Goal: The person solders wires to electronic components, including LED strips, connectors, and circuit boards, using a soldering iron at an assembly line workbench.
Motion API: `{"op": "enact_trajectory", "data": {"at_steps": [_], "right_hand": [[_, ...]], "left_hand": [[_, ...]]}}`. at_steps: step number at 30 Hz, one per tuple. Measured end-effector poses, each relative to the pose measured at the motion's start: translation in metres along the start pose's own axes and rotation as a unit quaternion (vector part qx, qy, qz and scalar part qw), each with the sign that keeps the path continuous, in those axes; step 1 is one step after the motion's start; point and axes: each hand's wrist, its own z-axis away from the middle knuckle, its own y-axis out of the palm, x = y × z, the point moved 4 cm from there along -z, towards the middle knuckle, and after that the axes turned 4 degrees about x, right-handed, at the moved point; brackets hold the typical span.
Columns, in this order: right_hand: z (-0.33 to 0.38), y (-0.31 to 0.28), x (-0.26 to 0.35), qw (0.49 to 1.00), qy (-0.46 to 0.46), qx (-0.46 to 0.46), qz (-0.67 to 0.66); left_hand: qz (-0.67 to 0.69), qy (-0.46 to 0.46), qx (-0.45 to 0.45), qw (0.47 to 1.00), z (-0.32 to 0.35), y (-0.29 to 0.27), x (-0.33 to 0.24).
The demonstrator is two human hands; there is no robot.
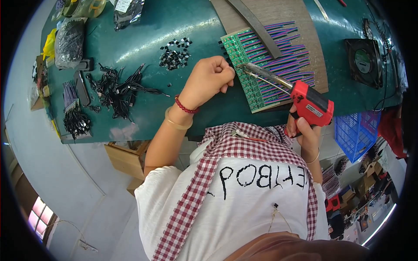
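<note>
My right hand (305,130) grips a red soldering gun (311,104) by its handle. Its long metal barrel points left, and the tip reaches the left part of a green circuit board panel (250,93). Rows of thin dark, pink and blue wires (283,65) run rightward from that panel. At the panel's left edge, close to the tip, my left hand (210,77) has its fingers pinched together. Whatever they may hold is hidden. Small black connectors line the panel's edge beyond that hand. A dark flat bar (257,28) lies across the panel and its wires.
Under the panel lies a brown board (320,52). Left of my left hand are a pile of small black connectors (174,58) and tangled black cables (115,91). A bagged bundle (69,43) sits far left. A square fan (365,61) stands at right, above a blue basket (355,135).
</note>
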Motion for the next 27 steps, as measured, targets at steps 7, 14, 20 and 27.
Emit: {"op": "enact_trajectory", "data": {"at_steps": [7,14,20,27], "right_hand": [[0.0,0.002,-0.001,0.999,0.0,-0.023,0.043],[0.004,0.001,-0.004,0.998,-0.005,-0.01,0.068],[0.009,0.004,-0.002,0.996,-0.005,-0.037,0.075],[0.004,0.006,0.001,0.999,-0.006,-0.026,0.019]], "left_hand": [[-0.004,0.013,0.01,1.0,-0.001,0.0,-0.002],[-0.002,0.015,0.004,1.0,-0.001,0.0,-0.002],[-0.002,0.016,0.006,1.0,-0.002,0.0,-0.002],[0.002,0.017,0.006,1.0,0.0,0.001,-0.002]]}}
